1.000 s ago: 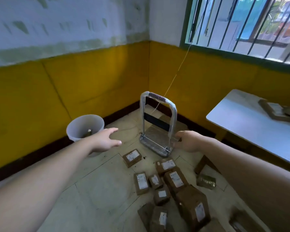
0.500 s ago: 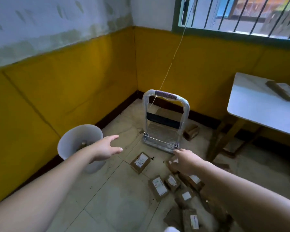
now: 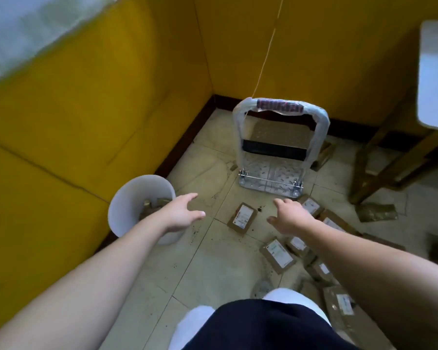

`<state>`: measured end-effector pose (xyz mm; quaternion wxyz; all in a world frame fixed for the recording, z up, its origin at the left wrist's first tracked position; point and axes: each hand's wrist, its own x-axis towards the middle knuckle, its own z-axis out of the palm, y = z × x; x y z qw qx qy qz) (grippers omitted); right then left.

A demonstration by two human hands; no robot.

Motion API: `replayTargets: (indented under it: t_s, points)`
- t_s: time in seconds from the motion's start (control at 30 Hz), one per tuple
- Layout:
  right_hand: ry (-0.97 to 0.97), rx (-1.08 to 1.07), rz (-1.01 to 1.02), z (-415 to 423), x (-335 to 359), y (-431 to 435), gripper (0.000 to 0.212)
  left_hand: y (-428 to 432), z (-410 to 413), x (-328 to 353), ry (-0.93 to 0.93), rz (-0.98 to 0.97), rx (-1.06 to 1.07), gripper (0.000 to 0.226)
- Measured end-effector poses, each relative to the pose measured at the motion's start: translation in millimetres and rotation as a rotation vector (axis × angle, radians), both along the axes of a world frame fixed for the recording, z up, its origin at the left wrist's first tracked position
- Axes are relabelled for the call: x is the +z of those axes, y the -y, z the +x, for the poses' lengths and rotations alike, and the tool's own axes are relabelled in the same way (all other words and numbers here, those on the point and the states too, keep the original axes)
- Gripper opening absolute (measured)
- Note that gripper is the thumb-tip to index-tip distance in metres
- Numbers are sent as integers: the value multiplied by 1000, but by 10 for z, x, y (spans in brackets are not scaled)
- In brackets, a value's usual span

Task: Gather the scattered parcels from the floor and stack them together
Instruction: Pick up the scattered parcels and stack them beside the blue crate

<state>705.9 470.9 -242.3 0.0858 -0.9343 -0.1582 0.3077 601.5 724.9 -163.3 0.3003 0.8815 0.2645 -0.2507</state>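
Hovering low, left hand (image 3: 180, 214) & right hand (image 3: 290, 218): fingers (image 3: 189, 198) spread, empty. Parcel (image 3: 242, 218) sits btwn them; I'd grip its long sides.

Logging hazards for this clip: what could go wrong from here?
Parcels crowd the floor right beside the person; a step could trip on or crush one. The white bin sits close by the left hand and could be knocked over. The right hand reaches near the trolley, which might roll.

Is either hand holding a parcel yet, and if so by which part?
Nothing is held. The left hand and right hand are both open, fingers spread, reaching out either side of the lone labelled parcel; neither grips it.
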Motion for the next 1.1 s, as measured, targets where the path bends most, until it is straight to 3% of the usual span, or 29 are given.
replayTargets:
  t_s: [0.17, 0.43, 0.57, 1.1]
  points:
    - [-42, -70, 80, 98, -139, -403, 64, -221, 352, -291, -70, 43, -103, 68]
    - [-194, -561, 72, -45, -619, -609, 65, -526, 942, -1017, -203, -19, -397, 67]
    - [-296, -669, 55, -122, -1133, -767, 69, -713, 1211, -1601, -265, -54, -441, 68]
    - [-529, -838, 216, 316, -4357, -1077, 61, -784, 1496, -5017, -352, -114, -128, 61]
